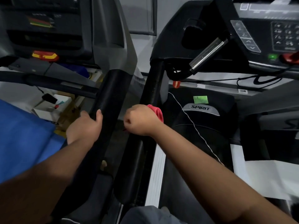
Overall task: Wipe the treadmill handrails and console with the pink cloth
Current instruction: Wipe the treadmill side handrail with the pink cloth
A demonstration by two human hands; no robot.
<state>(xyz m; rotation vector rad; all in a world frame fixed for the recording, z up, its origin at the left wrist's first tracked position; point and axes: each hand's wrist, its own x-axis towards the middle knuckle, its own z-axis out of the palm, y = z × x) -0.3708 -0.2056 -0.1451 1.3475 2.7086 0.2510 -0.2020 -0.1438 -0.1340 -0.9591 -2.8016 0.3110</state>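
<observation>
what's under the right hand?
The right hand grips a bunched pink cloth on the black padded handrail. The cloth shows only past the knuckles; its remainder and the rail beneath are covered.

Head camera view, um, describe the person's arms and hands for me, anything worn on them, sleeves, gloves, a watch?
Both forearms are bare as far up as the frame shows; no sleeves in view. The left hand and right hand wear no gloves. No watch, bracelet or ring shows on the visible sides of the wrists and fingers. No markings can be made out.
</observation>
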